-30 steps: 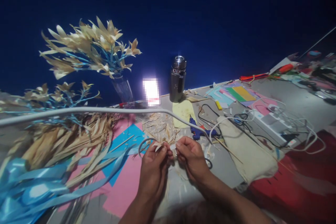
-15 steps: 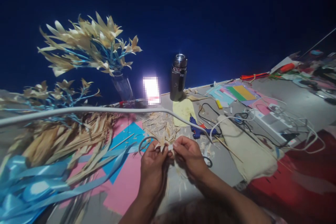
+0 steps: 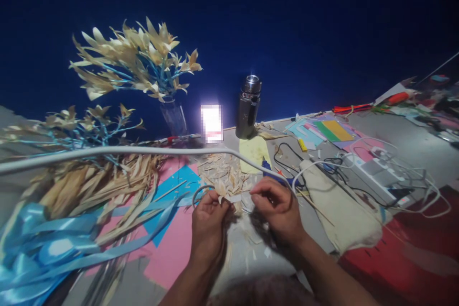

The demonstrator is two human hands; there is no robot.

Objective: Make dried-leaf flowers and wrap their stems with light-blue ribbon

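So, the flower (image 3: 223, 195) at 6 o'clock looks pale and papery with pointy petals, and a flat white strip (image 3: 235, 198) sticks out toward 3. Left hand (image 3: 211, 210), about 6:30, is pinching the flower between thumb and fingers. Right hand (image 3: 276, 208), about 5, has its fingers curled near the strip's end; can't tell if they're gripping anything. Counting across: one glass vase (image 3: 174, 117) at 9:30, one dark flask (image 3: 247, 114) between 1 and 2, one blue glue gun (image 3: 266, 164) at 4.
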